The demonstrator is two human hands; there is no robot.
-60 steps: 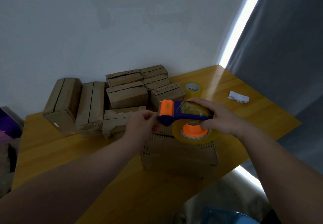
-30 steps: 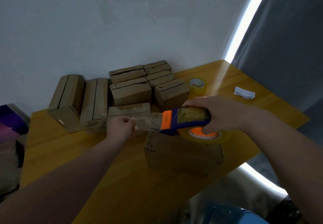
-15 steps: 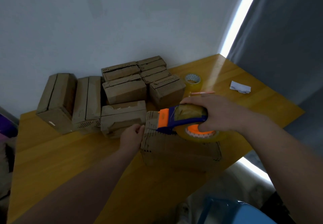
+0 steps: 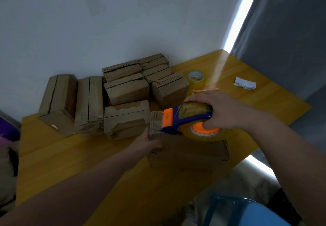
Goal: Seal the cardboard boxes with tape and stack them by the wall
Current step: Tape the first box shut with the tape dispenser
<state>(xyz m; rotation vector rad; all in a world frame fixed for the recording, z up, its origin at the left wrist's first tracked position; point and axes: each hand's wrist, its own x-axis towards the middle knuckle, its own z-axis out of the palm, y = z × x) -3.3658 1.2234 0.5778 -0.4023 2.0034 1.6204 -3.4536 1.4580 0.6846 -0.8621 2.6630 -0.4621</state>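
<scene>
1. Head view: the box (image 4: pixel 190 152) being sealed is seen near the front edge of the table (image 4: pixel 70 155), apart from the other boxes (image 4: pixel 127 91) gathered by the wall.
2. The tape dispenser (image 4: pixel 183 118) is gripped by the right hand (image 4: pixel 225 112), fingers curled round it, and its orange front is set on the box's top at the left end.
3. The left hand (image 4: pixel 147 142) is laid against the box's left end; how its fingers lie cannot be told.
4. Taping is judged just begun; a steady pull rightward along the seam is called for next.
</scene>
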